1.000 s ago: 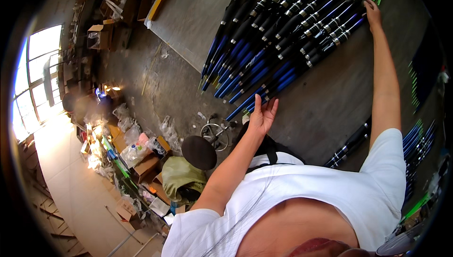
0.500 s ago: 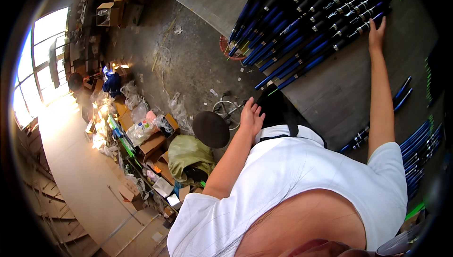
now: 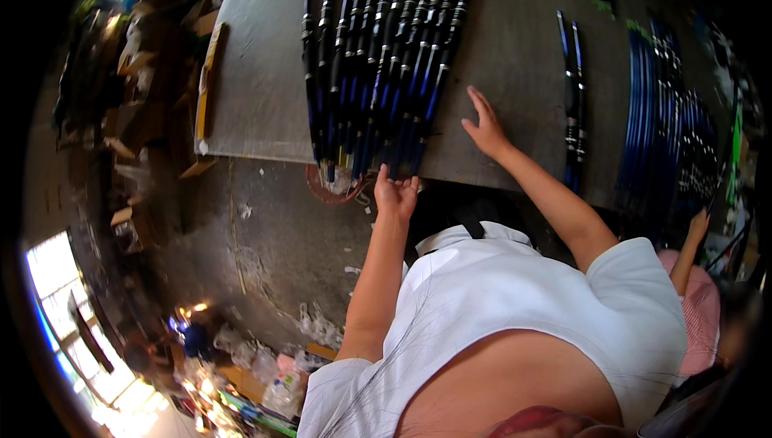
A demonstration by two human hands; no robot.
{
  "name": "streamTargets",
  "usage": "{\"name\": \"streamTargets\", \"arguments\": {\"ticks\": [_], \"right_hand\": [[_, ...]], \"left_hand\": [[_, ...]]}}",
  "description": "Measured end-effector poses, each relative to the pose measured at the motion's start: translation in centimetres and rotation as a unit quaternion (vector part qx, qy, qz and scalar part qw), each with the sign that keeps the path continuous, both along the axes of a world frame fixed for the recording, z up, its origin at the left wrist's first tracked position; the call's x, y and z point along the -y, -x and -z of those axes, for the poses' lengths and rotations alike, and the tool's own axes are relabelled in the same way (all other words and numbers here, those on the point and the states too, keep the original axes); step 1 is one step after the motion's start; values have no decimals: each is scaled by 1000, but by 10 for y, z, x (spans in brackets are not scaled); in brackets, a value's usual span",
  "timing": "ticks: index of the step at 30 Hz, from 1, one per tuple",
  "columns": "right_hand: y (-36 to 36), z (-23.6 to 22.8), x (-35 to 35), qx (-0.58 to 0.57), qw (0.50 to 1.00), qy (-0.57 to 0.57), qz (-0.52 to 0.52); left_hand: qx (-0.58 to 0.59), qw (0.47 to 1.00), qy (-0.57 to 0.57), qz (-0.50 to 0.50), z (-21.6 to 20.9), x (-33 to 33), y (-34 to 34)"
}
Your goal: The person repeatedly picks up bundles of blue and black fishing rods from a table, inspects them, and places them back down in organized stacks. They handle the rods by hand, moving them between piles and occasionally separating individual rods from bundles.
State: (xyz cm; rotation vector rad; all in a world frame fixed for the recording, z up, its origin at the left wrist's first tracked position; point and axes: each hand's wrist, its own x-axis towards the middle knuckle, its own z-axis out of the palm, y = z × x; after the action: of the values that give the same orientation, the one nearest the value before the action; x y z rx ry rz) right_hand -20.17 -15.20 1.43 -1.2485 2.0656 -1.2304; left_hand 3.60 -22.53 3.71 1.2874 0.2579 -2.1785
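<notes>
Several black and blue fishing rods [image 3: 378, 60] with silver rings lie side by side on the grey table [image 3: 257, 76], fanned slightly, their lower ends reaching its near edge. My left hand [image 3: 396, 195] is at those ends, palm up with fingers stretched; whether the fingertips touch a rod I cannot tell. Over the table to the right of this row is my right hand [image 3: 486, 126], fingers spread and nothing in it. Farther right lies a separate pair of dark rods [image 3: 572, 104].
More rods [image 3: 643, 108] lie in a bundle on the right, by a co-worker's hand [image 3: 698, 225] and pink sleeve [image 3: 701, 321]. A yellow strip [image 3: 211, 84] edges the table's left end. A red basket [image 3: 326, 189] sits below the near edge. Cartons and plastic bags clutter the left.
My view has swung to the right. My right hand has come away from the rods' far ends. My left hand has gone from beside my waist to the rods' near ends.
</notes>
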Motion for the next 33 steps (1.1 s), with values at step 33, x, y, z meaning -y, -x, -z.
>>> {"name": "streamTargets", "arguments": {"ticks": [33], "right_hand": [[100,-47,-312,-218,687,-457,522]], "left_hand": [[96,942,61,317,-27,-47,-11]]}}
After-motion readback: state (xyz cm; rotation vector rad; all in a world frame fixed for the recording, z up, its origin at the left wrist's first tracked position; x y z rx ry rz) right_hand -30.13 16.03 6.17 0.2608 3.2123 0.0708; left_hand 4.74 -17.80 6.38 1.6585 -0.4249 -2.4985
